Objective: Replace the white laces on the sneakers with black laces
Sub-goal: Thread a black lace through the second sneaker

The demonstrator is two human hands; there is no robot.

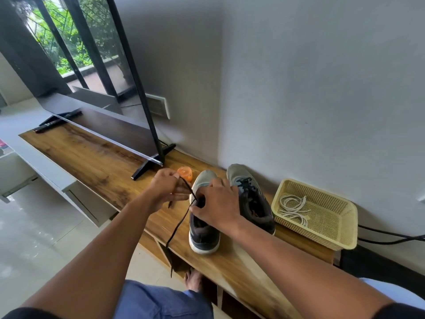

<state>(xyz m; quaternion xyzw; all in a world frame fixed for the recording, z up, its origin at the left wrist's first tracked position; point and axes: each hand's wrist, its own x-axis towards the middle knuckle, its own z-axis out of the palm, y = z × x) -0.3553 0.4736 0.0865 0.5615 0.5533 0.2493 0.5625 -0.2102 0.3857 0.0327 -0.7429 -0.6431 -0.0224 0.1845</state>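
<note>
Black lace (178,229) half-threaded, left sneaker (203,229).

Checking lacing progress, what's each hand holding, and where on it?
Left hand pinches the black lace near its upper end. Right hand grips the left sneaker at its eyelets.

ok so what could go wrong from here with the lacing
1. The black lace trails off the cabinet edge towards the floor; a snag there could jerk it back out of the eyelets.
2. The left hand pulls sideways on the near sneaker, which stands close to the front edge and might slide or tip off if the right hand loosens.
3. The small orange container sits just behind the left hand and could get knocked.
</note>
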